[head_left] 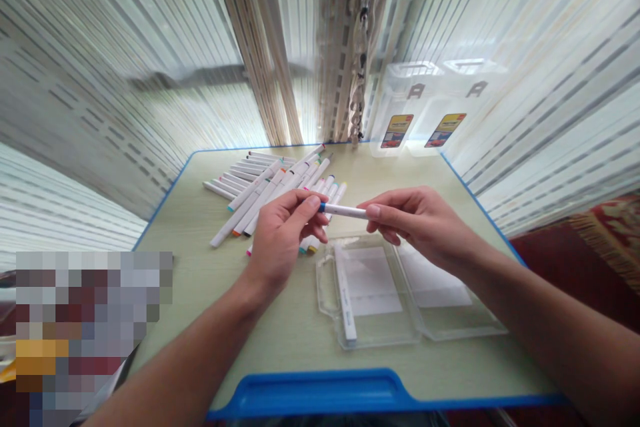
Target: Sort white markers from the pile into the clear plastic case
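A white marker with a blue band is held level above the table between both hands. My left hand pinches its blue-banded left end with thumb and fingers closed. My right hand pinches the right end the same way. Just below them an open clear plastic case lies flat on the table, with one white marker lying in its left half. A heap of several white markers with coloured caps lies behind my left hand.
The small pale green table has a blue rim and a blue tray edge at the front. Two clear plastic boxes with yellow labels stand at the back right against striped curtains. A red patterned rug lies at right.
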Demonstrator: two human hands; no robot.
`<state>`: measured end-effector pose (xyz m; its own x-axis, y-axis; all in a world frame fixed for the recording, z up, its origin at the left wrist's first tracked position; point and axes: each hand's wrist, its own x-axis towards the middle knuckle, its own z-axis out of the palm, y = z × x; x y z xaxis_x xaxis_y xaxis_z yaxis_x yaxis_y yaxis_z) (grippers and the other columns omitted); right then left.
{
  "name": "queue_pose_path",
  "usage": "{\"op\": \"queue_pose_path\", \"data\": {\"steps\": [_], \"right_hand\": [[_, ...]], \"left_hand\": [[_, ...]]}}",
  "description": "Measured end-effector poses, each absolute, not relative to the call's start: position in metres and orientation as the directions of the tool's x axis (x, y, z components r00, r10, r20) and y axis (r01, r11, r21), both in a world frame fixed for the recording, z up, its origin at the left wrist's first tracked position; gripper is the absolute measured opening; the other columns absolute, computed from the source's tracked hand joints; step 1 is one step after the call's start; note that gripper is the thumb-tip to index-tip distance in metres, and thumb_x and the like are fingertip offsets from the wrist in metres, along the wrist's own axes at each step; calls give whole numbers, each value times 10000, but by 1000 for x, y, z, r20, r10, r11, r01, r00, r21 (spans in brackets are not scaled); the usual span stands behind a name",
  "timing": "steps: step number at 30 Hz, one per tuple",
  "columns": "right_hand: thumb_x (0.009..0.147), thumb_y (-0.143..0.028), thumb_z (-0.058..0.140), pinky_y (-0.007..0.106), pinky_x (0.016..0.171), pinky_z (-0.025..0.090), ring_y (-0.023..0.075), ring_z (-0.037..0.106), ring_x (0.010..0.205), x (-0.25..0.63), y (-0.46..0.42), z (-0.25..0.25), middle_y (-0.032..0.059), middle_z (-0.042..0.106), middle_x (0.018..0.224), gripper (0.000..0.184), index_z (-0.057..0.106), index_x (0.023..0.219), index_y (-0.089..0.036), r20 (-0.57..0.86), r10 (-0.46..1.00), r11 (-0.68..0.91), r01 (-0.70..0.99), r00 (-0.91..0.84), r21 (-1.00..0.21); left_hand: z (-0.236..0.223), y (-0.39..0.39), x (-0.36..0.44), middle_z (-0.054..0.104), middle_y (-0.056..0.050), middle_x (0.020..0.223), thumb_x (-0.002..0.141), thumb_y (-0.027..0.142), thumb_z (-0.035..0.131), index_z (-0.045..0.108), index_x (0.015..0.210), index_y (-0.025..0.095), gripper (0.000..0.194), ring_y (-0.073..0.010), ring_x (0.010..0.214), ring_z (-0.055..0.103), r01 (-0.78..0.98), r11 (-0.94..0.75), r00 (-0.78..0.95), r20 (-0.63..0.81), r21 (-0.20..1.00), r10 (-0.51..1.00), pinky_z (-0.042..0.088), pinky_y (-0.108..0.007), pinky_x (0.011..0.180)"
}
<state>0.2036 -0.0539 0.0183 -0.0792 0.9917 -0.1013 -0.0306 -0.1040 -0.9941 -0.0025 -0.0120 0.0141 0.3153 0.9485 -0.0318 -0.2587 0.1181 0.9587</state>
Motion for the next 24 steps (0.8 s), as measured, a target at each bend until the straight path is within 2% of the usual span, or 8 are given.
{"op": "queue_pose_path", "data": {"steps": [6, 12, 24], "right_hand": [[779, -361, 823, 211, 461, 356, 70, 476, 496, 205, -54, 19, 45, 718, 679, 221, 815, 858, -154, -100, 990, -111, -123, -98, -986], [744, -360, 833, 219, 438, 354, 74, 474, 471, 203, -54, 22, 35, 710, 657, 256, 818, 907, -163, -131, 989, -142, -187, -69, -972], [749, -342, 802, 227, 449, 323, 87, 474, 489, 204, -54, 27, 30, 686, 648, 207, 826, 899, -202, -189, 979, -205, -360, -79, -910]], "left_hand": [[16, -10, -2, 641, 7, 630, 816, 275, 724, 709, 850, 118, 161, -87, 490, 567, -293, 162, 302, -70, 942, 951, 510, -208, 489], [17, -8, -2, 617, 20, 610, 783, 270, 737, 699, 830, 120, 161, -72, 462, 532, -330, 199, 274, -107, 923, 956, 489, -206, 482], [16, -7, -3, 633, 4, 604, 821, 237, 680, 699, 847, 107, 135, -77, 455, 534, -393, 244, 285, -135, 887, 949, 480, -203, 467]]}}
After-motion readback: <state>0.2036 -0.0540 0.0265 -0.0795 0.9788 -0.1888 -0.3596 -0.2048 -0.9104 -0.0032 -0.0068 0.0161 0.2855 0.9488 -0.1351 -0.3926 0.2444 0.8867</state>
